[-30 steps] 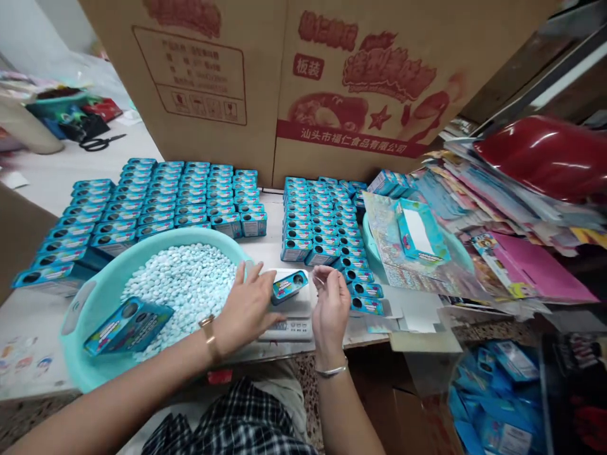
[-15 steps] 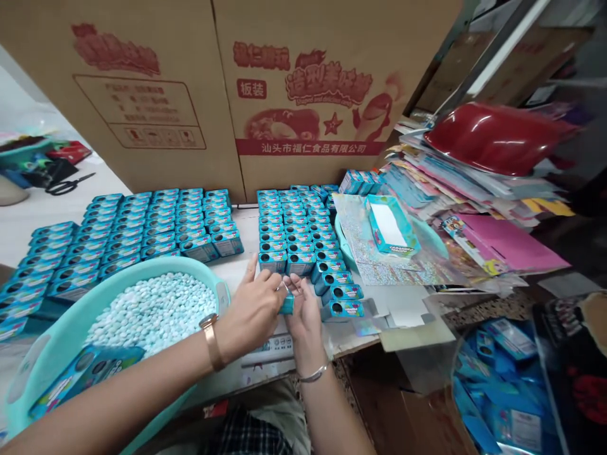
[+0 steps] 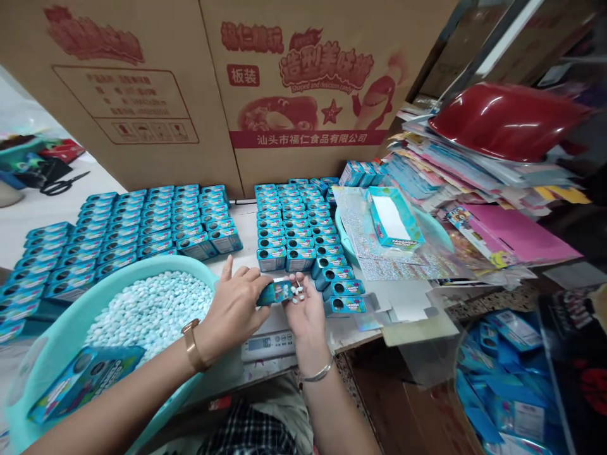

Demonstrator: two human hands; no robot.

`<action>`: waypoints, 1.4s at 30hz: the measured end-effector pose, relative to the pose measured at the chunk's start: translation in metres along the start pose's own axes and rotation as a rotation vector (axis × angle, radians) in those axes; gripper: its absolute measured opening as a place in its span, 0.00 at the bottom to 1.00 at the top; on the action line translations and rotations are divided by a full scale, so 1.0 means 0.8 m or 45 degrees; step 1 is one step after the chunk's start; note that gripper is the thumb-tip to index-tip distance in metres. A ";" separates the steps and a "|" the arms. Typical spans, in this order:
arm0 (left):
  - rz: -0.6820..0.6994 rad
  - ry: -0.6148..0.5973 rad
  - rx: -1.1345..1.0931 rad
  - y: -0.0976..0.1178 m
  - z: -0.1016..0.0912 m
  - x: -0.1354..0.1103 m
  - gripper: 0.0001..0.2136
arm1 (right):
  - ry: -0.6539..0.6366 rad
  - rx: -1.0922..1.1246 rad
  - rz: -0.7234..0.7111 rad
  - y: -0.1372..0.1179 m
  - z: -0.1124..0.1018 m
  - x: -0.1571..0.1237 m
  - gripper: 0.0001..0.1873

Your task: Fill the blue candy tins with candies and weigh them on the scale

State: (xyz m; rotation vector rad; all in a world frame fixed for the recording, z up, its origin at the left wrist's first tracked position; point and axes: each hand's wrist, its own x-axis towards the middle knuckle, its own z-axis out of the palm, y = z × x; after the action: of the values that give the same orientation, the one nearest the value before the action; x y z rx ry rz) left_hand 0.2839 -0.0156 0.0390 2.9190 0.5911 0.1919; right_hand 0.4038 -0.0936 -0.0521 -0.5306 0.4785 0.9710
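My left hand (image 3: 234, 306) grips a small blue candy box (image 3: 275, 292) and holds it tipped on its side above a white digital scale (image 3: 268, 344). Pale round candies (image 3: 298, 293) lie at the box's open end, in the cupped palm of my right hand (image 3: 306, 309), which sits just right of the box. At my left a teal basin (image 3: 57, 354) is full of the same pale candies (image 3: 152, 306), with a larger blue box (image 3: 83, 379) lying in it.
Rows of small blue boxes (image 3: 123, 230) cover the table on the left, and a second block of rows (image 3: 296, 234) stands in the middle. Big cardboard cartons (image 3: 265, 76) wall the back. Stacked printed sheets (image 3: 474, 189) and a red tray (image 3: 507, 120) are right; scissors (image 3: 61, 183) far left.
My left hand lifted the small box off the scale and tipped it sideways. Candies now lie in my right palm, which has cupped under the box's end. The view shifted right.
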 end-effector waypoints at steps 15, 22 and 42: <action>-0.221 0.145 -0.205 -0.036 0.007 -0.047 0.40 | -0.312 -0.421 -0.226 -0.058 -0.003 -0.028 0.05; -0.578 0.513 -0.418 -0.064 -0.063 -0.140 0.33 | -0.281 -1.123 -0.556 -0.074 -0.004 -0.059 0.11; -1.031 0.645 -0.695 -0.077 -0.008 -0.234 0.22 | -0.463 -2.710 -0.891 -0.026 0.037 -0.062 0.17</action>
State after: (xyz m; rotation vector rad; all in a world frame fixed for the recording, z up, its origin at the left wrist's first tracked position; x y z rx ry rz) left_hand 0.0891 -0.0324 0.0167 1.9127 1.4513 0.8251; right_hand 0.4027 -0.1165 0.0049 -2.1338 -1.2831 0.5056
